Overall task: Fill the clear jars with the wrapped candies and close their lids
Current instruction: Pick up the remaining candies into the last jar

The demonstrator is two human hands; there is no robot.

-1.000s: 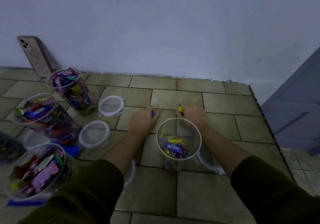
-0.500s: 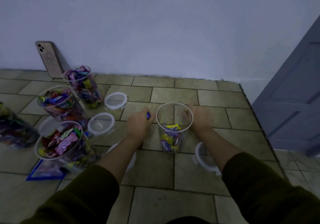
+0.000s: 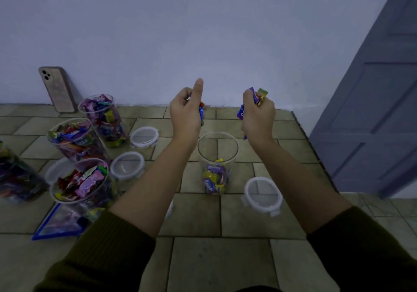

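Wrapped candies are clutched in the left hand (image 3: 186, 113) and right hand (image 3: 257, 115) above the clear jar (image 3: 217, 163); a careless release could scatter them on the floor (image 3: 203, 258).

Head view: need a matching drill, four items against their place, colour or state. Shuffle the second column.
Column A
1. phone
2. middle jar
3. right hand
4. bag

Column B
a. grips candies
b. leans on the wall
c. blue, lying flat
d. open, nearly empty

Pairs: 1-b, 2-d, 3-a, 4-c
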